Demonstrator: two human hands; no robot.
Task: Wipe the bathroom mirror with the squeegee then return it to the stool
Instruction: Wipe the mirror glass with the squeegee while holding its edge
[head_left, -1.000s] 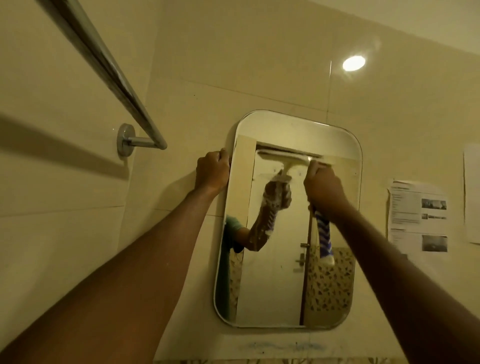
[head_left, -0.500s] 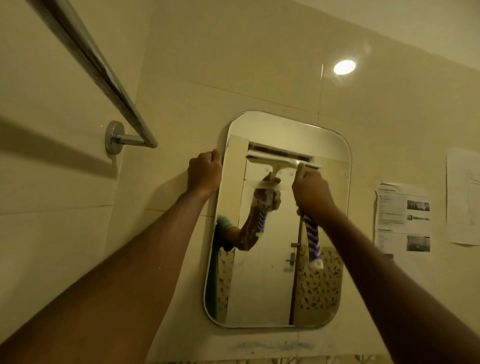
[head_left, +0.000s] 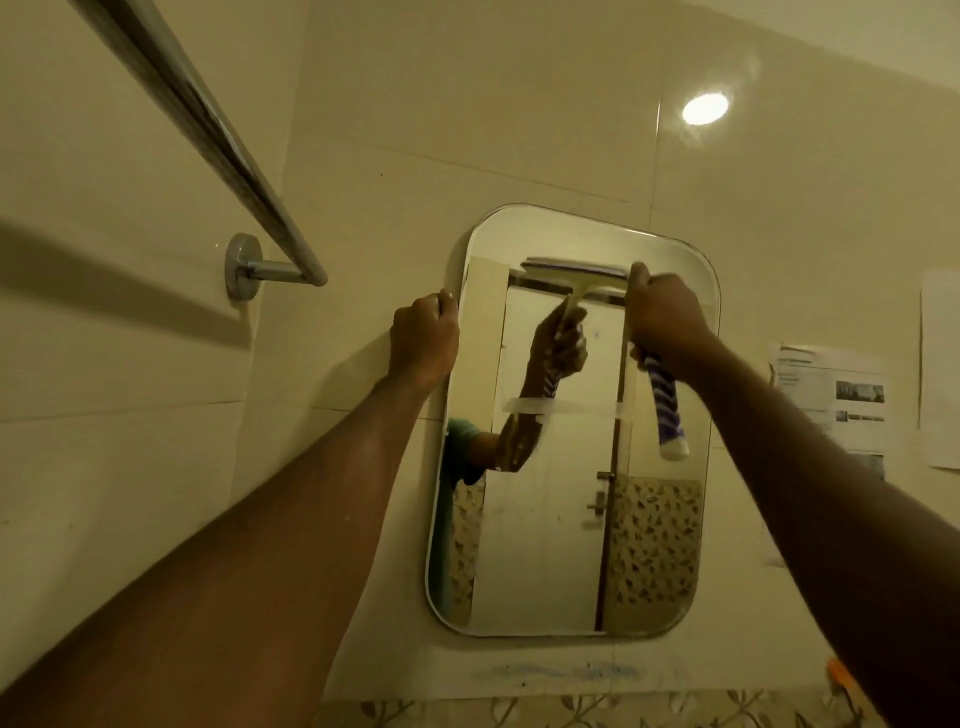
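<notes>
A rounded rectangular mirror (head_left: 545, 551) hangs on the beige tiled wall. My right hand (head_left: 665, 322) is closed around the squeegee (head_left: 576, 274). Its pale blade lies flat against the upper part of the glass. The blue-and-white striped handle (head_left: 669, 415) hangs below my fist. My left hand (head_left: 423, 338) curls around the mirror's left edge near the top. A thin wet line crosses the glass at about mid height. The stool is out of view.
A chrome towel rail (head_left: 208, 130) runs along the left wall to its bracket (head_left: 243, 266). Printed papers (head_left: 831, 395) are stuck to the wall right of the mirror. Patterned tiles (head_left: 571, 712) run below it, and a small orange object (head_left: 839, 670) shows at the lower right.
My right hand and the squeegee have moved up a little towards the top of the mirror. My left hand has kept its hold on the left edge.
</notes>
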